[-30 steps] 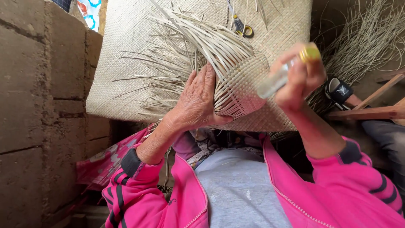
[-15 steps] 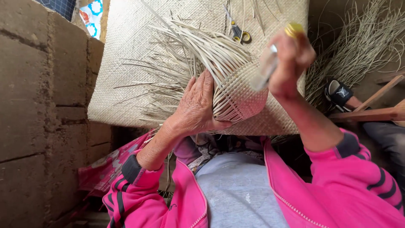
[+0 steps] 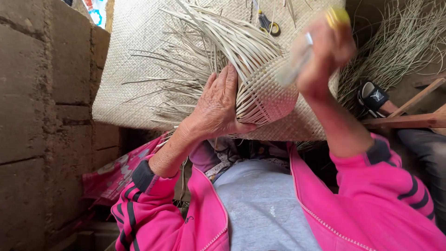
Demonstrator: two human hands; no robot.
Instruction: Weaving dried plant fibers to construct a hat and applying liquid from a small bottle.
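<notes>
My left hand (image 3: 218, 104) presses flat against the side of a half-woven straw piece (image 3: 262, 88), a rounded shape with long loose strands fanning out to the upper left. My right hand (image 3: 323, 56) is raised above the piece, blurred by motion, and grips a small tool with a yellow end (image 3: 337, 16) and a pale shaft pointing down at the weave. Both arms wear bright pink sleeves with dark stripes.
A large woven mat (image 3: 139, 60) lies beneath the work. Scissors (image 3: 267, 23) rest on it at the top. A block wall (image 3: 42, 116) stands at the left. Loose straw (image 3: 399, 42), a dark sandal (image 3: 374, 97) and wooden sticks (image 3: 413, 116) are at the right.
My right hand with the tool has swung from the right side of the woven piece up and over its top. My left hand has stayed pressed on the piece.
</notes>
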